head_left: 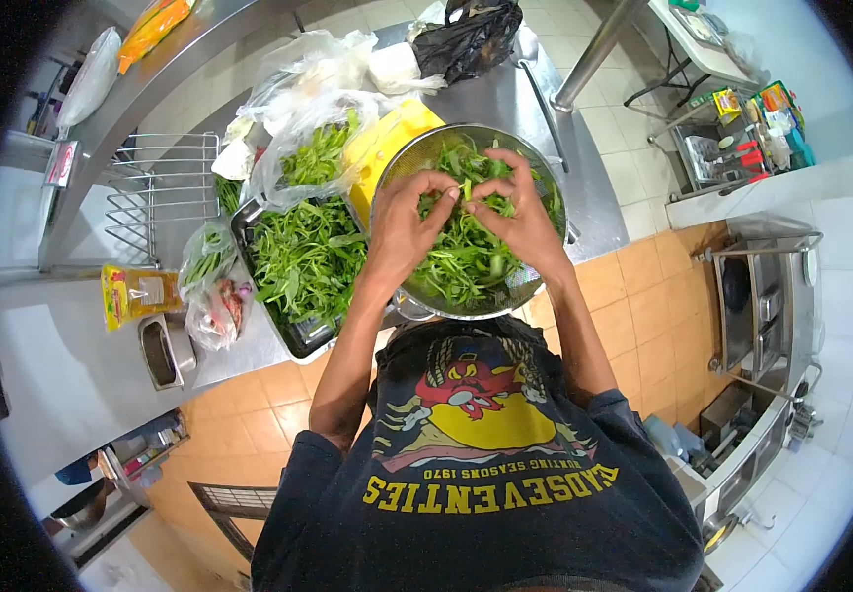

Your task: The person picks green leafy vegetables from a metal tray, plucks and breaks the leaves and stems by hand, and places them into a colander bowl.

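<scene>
Left hand (408, 219) beside right hand (523, 219), both pinched

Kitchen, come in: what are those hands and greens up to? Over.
Left hand and right hand pinching a green stem over the strainer. Leafy greens below, more in the tray alongside. Nothing visibly blocking the hands.

From afar, I saw green leaves (461, 264), a silver colander (522, 284), and a black shirt (476, 553) with yellow lettering (491, 493).

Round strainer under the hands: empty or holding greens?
Holding greens: leaves and stems are heaped inside the strainer, hiding much of its bottom.
</scene>
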### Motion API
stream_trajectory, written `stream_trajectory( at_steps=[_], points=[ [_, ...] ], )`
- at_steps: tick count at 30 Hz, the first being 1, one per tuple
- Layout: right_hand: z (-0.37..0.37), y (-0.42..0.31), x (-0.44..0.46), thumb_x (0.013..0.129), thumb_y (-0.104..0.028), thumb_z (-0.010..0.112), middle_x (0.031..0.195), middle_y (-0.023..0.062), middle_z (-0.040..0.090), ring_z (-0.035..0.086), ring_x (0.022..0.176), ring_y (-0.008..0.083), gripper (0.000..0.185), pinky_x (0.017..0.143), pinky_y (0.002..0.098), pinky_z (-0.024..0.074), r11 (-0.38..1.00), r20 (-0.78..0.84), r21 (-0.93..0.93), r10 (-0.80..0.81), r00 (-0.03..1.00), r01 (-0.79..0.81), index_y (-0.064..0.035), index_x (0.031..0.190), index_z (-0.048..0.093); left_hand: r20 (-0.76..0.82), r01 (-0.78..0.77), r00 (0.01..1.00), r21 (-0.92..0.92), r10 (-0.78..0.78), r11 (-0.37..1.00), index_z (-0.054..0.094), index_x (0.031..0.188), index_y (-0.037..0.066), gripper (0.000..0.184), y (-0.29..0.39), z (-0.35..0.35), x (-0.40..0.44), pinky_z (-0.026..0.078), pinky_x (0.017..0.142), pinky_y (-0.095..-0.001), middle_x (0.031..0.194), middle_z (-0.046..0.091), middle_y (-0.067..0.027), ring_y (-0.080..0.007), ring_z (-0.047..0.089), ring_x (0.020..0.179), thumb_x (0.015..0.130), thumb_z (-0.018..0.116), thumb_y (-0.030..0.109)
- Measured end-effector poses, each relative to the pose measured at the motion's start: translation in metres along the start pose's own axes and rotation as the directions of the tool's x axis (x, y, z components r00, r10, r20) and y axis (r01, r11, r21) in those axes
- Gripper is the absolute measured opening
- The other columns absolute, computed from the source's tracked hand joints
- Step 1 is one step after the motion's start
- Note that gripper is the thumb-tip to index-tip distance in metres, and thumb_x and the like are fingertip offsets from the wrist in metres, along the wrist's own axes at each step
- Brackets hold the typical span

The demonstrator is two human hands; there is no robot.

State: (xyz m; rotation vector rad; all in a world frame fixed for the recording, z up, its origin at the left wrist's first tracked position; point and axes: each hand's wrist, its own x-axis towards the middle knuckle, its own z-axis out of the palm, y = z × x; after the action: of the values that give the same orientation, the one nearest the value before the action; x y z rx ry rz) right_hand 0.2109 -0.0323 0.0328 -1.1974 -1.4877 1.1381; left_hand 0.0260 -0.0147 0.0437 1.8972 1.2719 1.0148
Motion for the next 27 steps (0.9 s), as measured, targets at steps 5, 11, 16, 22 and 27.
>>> stream_trajectory(
  at_steps=[5,11,16,22,27],
  points=[
    [0.002,0.02,0.003,0.084,-0.005,0.07,0.097,0.0067,0.067,0.061,0.1,0.0206,0.039,0.092,0.0355,0.045,0.992,-0.04,-0.104,-0.069,0.997,0.064,-0.0046,0.12,0.056,0.04,0.09,0.995,-0.1,-0.086,0.991,0.07,0.103,0.004,0.018,0.003,-0.003,-0.001,0.047,0.081,-0.033,0.091,0.07,-0.0081,-0.0195,0.058,0.082,0.089,0.071,0.014],
    [0.003,0.01,-0.001,0.083,-0.005,0.07,0.095,0.007,0.068,0.06,0.097,0.0247,0.019,0.092,0.0378,0.0443,0.976,-0.061,-0.204,-0.088,0.994,0.073,-0.0053,0.102,0.069,0.003,-0.004,1.0,0.054,0.004,0.999,0.071,0.099,0.005,0.015,-0.003,-0.003,-0.001,0.046,0.08,-0.0339,0.09,0.07,-0.0062,-0.0195,0.059,0.082,0.087,0.073,0.014],
    [-0.001,0.003,-0.001,0.083,-0.005,0.07,0.092,0.0077,0.067,0.058,0.094,0.0257,0.02,0.091,0.0386,0.0419,0.881,0.008,-0.431,-0.214,0.977,0.197,-0.0075,0.103,0.07,-0.002,-0.137,0.99,0.23,0.141,0.964,0.071,0.092,0.007,0.009,-0.002,-0.022,0.0,0.044,0.082,-0.0359,0.087,0.069,-0.005,-0.0215,0.06,0.083,0.085,0.073,0.013],
    [-0.017,-0.002,-0.006,0.085,-0.008,0.07,0.091,0.008,0.068,0.058,0.093,0.0269,0.02,0.093,0.0396,0.0395,0.899,0.005,-0.391,-0.21,0.978,0.195,-0.0081,0.105,0.07,-0.222,-0.116,0.964,0.137,0.145,0.984,0.073,0.093,0.01,0.008,-0.025,-0.081,0.024,0.045,0.082,-0.0374,0.092,0.073,-0.0069,-0.0275,0.063,0.083,0.086,0.071,0.012],
    [-0.018,-0.014,-0.004,0.086,-0.009,0.069,0.094,0.008,0.068,0.059,0.095,0.0263,0.021,0.095,0.0387,0.0395,0.931,-0.022,-0.326,-0.184,0.983,0.167,-0.007,0.108,0.069,-0.244,-0.023,0.967,0.217,0.077,0.976,0.074,0.102,0.01,0.015,-0.063,-0.116,0.053,0.047,0.085,-0.0368,0.099,0.074,-0.0074,-0.0248,0.066,0.088,0.088,0.07,0.015]
  ],
)
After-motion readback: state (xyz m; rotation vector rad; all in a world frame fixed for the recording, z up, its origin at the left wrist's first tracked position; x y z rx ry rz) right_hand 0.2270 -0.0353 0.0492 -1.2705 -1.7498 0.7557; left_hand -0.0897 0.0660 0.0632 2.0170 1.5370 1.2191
